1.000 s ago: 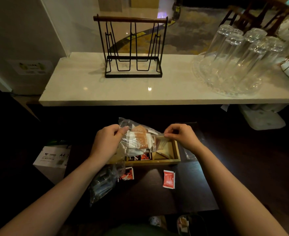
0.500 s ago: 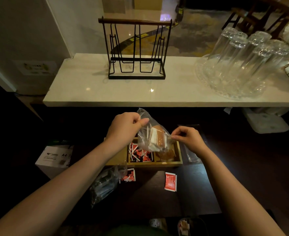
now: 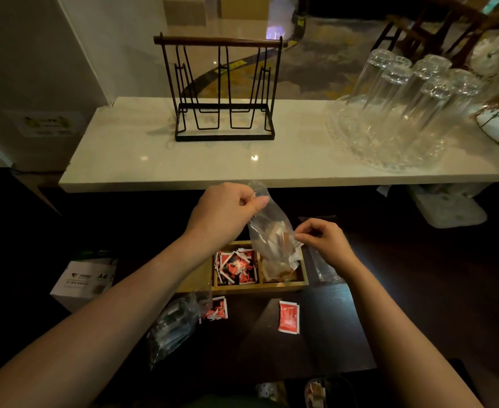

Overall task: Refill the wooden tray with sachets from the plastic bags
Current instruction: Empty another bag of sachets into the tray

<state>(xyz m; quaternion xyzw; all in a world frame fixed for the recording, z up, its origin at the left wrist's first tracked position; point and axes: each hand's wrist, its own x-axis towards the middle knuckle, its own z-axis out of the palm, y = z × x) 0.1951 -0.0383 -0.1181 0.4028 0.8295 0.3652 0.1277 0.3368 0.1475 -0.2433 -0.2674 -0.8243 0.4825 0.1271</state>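
Note:
A clear plastic bag (image 3: 267,228) hangs upended over the right compartment of the wooden tray (image 3: 283,287). My left hand (image 3: 224,210) pinches the bag's upper end. My right hand (image 3: 323,242) pinches its lower edge near the mouth. Brown and white sachets (image 3: 277,267) spill from the bag into the right compartment. The middle compartment holds several red and black sachets (image 3: 236,266). My left forearm hides the tray's left part.
A second plastic bag (image 3: 174,322) with dark contents lies front left of the tray. Two loose red sachets (image 3: 289,316) lie on the dark table. An empty clear bag (image 3: 324,266) lies right of the tray. A marble counter (image 3: 154,160) carries a wire rack (image 3: 223,92) and upturned glasses (image 3: 404,95).
My left hand has lifted the bag's closed end and tipped it from flat to upright. Sachets have dropped out into the right compartment. My right hand moved slightly lower.

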